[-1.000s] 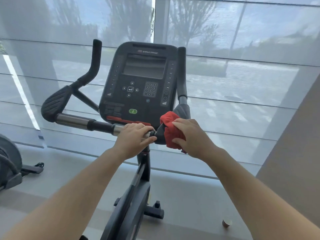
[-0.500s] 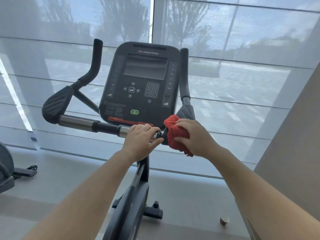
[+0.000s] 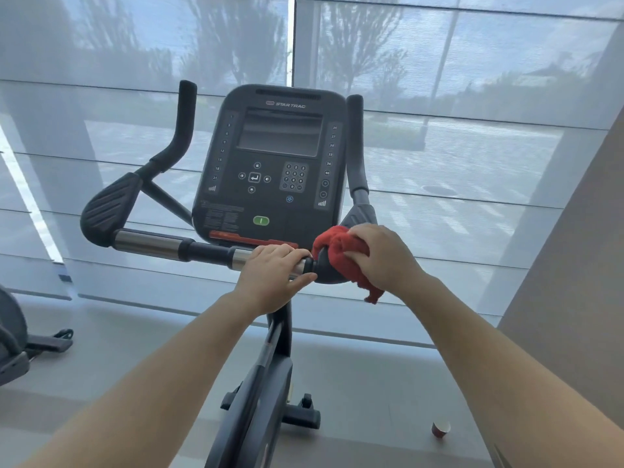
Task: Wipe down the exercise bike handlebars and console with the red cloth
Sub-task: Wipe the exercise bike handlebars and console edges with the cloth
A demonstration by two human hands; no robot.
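The exercise bike's black console [image 3: 270, 163] stands in the centre with a dark screen and keypad. Its handlebar [image 3: 152, 243] runs left as a chrome and black tube to a black pad, and upright grips rise on both sides. My left hand [image 3: 273, 275] grips the chrome tube just below the console. My right hand [image 3: 381, 258] holds the bunched red cloth [image 3: 332, 248] against the right handlebar pad, with the cloth's tail hanging below. The pad is mostly hidden under cloth and hand.
The bike's frame [image 3: 266, 383] drops to a grey floor. A small red cup [image 3: 440, 428] lies on the floor at the right. Part of another machine [image 3: 13, 342] sits at the far left. A shaded window wall stands right behind the bike; a beige wall closes the right.
My right hand has slid the red cloth a little up and right over the right pad. My left hand keeps its hold on the tube. The view has shifted slightly.
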